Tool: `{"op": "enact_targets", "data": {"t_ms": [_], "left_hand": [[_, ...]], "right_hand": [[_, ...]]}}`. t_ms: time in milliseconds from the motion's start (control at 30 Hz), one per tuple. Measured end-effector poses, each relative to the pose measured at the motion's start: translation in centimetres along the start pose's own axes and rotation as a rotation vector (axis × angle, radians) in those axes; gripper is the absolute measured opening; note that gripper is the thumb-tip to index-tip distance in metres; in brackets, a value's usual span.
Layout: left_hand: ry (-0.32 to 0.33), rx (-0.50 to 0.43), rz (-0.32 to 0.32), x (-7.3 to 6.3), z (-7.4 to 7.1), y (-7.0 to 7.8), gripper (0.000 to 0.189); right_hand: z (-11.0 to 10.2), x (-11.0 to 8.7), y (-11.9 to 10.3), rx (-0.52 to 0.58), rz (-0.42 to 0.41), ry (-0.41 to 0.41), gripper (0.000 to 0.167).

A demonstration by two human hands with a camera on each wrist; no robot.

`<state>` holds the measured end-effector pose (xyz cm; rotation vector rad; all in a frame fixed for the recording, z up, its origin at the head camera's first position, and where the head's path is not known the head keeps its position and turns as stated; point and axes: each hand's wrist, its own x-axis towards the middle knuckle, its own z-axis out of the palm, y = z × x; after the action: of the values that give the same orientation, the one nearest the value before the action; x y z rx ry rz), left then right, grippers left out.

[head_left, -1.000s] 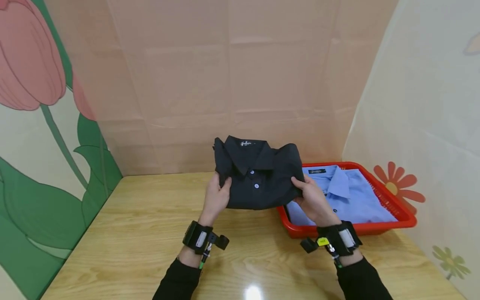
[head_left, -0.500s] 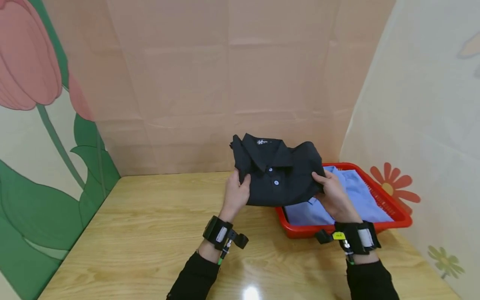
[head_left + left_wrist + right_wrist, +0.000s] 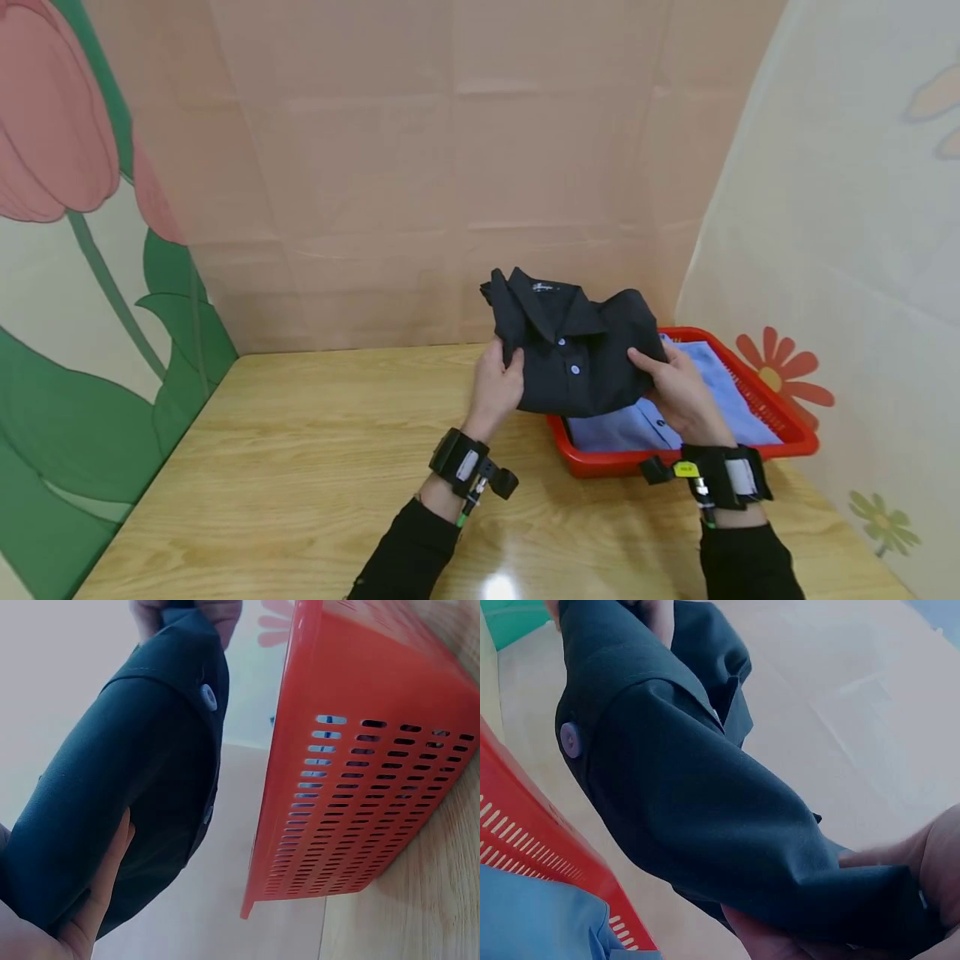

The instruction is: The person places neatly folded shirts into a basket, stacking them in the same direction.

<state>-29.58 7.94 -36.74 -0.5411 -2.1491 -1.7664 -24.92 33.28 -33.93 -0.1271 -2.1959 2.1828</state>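
A folded black shirt (image 3: 581, 358) with a pointed collar and pale buttons is held up between both hands in the head view. My left hand (image 3: 497, 382) grips its left side, thumb in front. On the opposite side my right hand (image 3: 681, 392) pinches the edge, thumb on the front. The shirt overlaps the left part of a red basket (image 3: 607, 463), where a folded blue shirt (image 3: 716, 379) lies. In the left wrist view the black shirt (image 3: 112, 765) hangs beside the basket's slotted wall (image 3: 352, 787). In the right wrist view its cloth (image 3: 705, 795) bends between the hands.
The basket stands at the right of a wooden table (image 3: 300, 450), near a white wall sheet with a red flower (image 3: 783, 367). A pinkish-tan sheet (image 3: 450, 167) hangs behind the table. A tulip-printed sheet (image 3: 67, 333) hangs at the left.
Both hands have carried the black shirt to the right, from left of the basket to partly over it. It now hides more of the blue shirt. Both grips are kept.
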Motion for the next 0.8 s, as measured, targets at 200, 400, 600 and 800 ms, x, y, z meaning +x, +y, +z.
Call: {"op": "enact_targets", "data": {"t_ms": [200,400,600,800], "left_hand": [[-0.032,-0.016,-0.031,-0.1,1.0,0.1,0.033],[-0.08,-0.043,-0.094,-0.2,2.9,0.4,0.039],[-0.191,-0.063,-0.124,-0.2,4.5,0.9,0.046],[-0.319,-0.109,-0.205,-0.3,5.0,1.2,0.062]], "right_hand": [[-1.3,0.0,0.3,-0.046,-0.046,-0.003,0.056],[-3.2,0.0,0.2,-0.17,-0.049,0.005,0.057],[-4.6,-0.1,0.4,-0.317,-0.049,0.086,0.054],[-5.8,-0.3,0.5,-0.34,-0.068,0.129,0.058]]}}
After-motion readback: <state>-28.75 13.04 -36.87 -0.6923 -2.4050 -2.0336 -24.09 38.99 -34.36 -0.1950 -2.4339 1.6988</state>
